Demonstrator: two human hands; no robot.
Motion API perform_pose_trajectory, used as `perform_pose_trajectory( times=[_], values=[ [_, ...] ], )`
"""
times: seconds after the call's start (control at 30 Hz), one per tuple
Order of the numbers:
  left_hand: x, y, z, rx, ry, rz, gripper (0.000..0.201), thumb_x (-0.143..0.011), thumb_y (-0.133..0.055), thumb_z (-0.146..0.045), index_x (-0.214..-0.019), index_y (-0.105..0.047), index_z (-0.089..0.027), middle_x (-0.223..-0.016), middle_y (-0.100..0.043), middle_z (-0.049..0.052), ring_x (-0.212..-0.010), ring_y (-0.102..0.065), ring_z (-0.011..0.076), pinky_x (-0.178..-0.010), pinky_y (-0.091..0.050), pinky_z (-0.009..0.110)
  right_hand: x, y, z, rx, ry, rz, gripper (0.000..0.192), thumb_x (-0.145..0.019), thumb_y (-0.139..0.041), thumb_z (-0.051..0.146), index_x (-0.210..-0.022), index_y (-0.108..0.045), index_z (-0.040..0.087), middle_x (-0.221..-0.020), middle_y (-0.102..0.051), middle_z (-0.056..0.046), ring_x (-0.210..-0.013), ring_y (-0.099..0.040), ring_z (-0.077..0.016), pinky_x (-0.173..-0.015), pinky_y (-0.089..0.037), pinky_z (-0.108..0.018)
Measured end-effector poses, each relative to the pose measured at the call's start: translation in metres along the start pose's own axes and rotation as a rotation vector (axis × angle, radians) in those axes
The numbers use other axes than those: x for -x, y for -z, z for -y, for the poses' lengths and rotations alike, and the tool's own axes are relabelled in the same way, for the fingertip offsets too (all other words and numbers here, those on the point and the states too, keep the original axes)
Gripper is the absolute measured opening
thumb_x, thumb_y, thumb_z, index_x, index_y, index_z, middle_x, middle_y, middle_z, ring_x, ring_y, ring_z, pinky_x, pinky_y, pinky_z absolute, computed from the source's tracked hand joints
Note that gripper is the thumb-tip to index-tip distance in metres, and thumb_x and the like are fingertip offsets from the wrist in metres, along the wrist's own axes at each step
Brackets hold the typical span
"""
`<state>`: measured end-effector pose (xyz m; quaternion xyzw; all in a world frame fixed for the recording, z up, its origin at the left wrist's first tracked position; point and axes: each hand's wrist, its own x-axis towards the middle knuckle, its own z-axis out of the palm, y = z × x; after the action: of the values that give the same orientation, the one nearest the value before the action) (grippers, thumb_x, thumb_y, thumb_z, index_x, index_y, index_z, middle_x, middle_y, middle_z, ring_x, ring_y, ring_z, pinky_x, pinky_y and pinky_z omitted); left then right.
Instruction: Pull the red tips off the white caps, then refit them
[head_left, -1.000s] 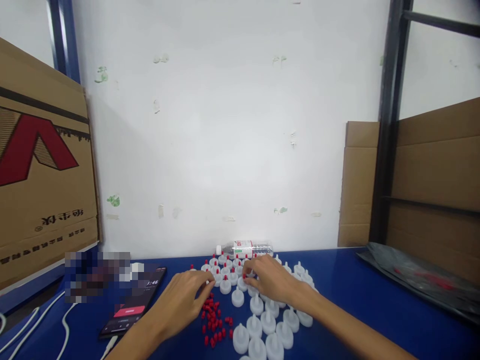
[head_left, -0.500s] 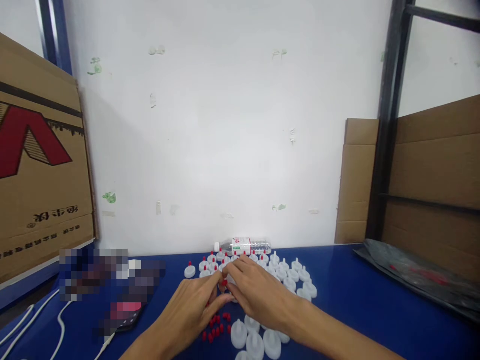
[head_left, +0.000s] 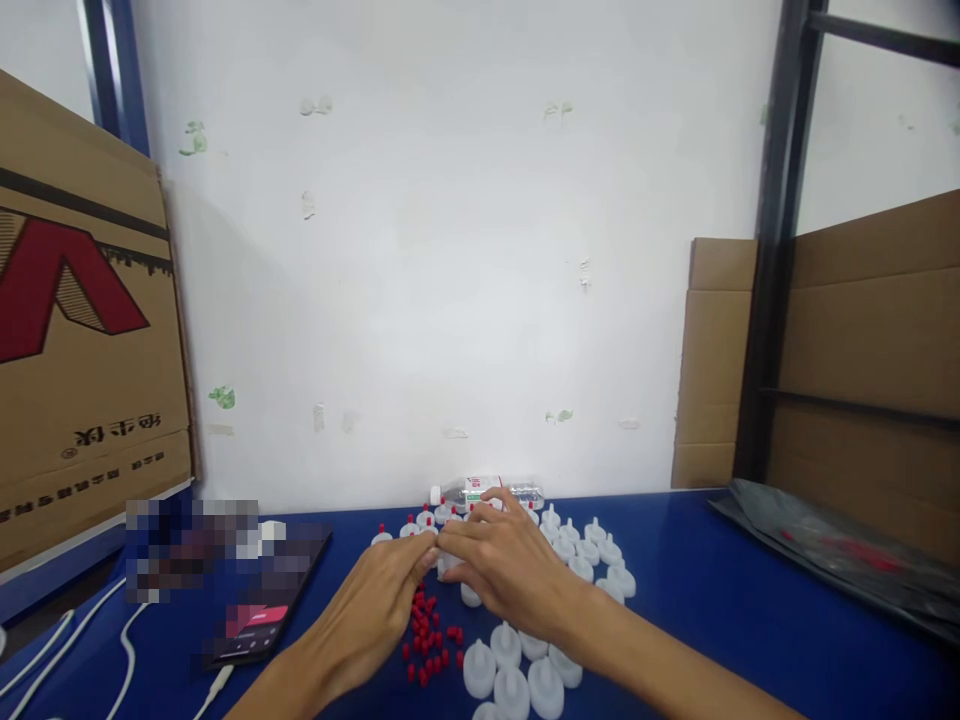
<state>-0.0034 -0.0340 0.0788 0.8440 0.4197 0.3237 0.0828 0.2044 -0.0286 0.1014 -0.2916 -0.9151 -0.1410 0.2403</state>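
1. Two bare hands meet over the middle of the shiny blue surface (head_left: 712, 590), a little toward its near edge.
2. The left hand (head_left: 375, 610) comes in from the near edge. Its finger and thumb are pressed together at the tip. I cannot tell what they pinch, because the spot is too small and partly hidden.
3. The right hand (head_left: 510, 575) comes in from the near right. Its fingers curl over a small white plastic cap (head_left: 448, 562), and the tips of both hands touch right there.
4. A pile of tiny red plastic plugs (head_left: 429, 640) lies loose just under the left hand.
5. Plain white plastic caps with pointed tops (head_left: 517, 680) stand in a bunch by the near edge, below the right wrist. More of them sit behind the right hand.
6. White caps with red tips (head_left: 420, 522) stand in rows behind the hands, toward the far edge.
7. A clear plastic water bottle (head_left: 487, 492) lies on its side at the far edge, against the white wall.
8. A black phone with a red patch on its screen (head_left: 259, 620) lies near the left edge, with white cables (head_left: 127, 650) beside it.
9. A grey plastic bag (head_left: 832, 560) lies at the right edge.
10. A big brown cardboard box with a red mark (head_left: 82, 330) stands at the far left corner.
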Motion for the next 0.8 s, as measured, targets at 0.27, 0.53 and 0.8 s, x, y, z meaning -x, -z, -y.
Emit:
perform_pose_trajectory(
  times=[0.27, 0.53, 0.8],
  values=[
    [-0.007, -0.005, -0.001, 0.584, 0.234, 0.051, 0.052, -0.098, -0.027, -0.070, -0.073, -0.035, -0.025, -0.064, -0.033, -0.007, -0.052, -0.027, 0.0120, -0.048, -0.026, 0.025, 0.001, -0.007, -0.023, -0.029, -0.198, -0.075, 0.039, -0.095, -0.049, -0.001, -0.117, -0.066, 0.026, -0.136, -0.067, -0.005, -0.099, -0.067, -0.0214, -0.112, -0.025, -0.049],
    [-0.003, 0.013, 0.025, -0.246, 0.146, 0.085, 0.036, -0.106, -0.027, -0.040, -0.090, -0.054, -0.023, -0.093, -0.060, 0.004, -0.084, -0.058, 0.0217, -0.077, -0.039, 0.033, 0.012, -0.020, -0.057, -0.179, -0.452, -0.095, 0.012, -0.097, -0.064, 0.028, -0.108, -0.066, 0.025, -0.078, -0.070, 0.002, -0.087, -0.067, -0.0226, -0.086, -0.044, -0.034],
    [-0.002, 0.010, 0.041, -0.357, 0.153, 0.238, 0.029, -0.099, -0.035, -0.024, -0.101, -0.064, -0.023, -0.109, -0.062, 0.007, -0.095, -0.065, 0.0226, -0.085, -0.045, 0.035, 0.014, -0.031, -0.059, -0.292, -0.464, -0.007, 0.009, -0.085, -0.080, 0.027, -0.091, -0.075, 0.025, -0.095, -0.073, -0.001, -0.092, -0.068, -0.0208, -0.079, -0.045, -0.027]
  ],
)
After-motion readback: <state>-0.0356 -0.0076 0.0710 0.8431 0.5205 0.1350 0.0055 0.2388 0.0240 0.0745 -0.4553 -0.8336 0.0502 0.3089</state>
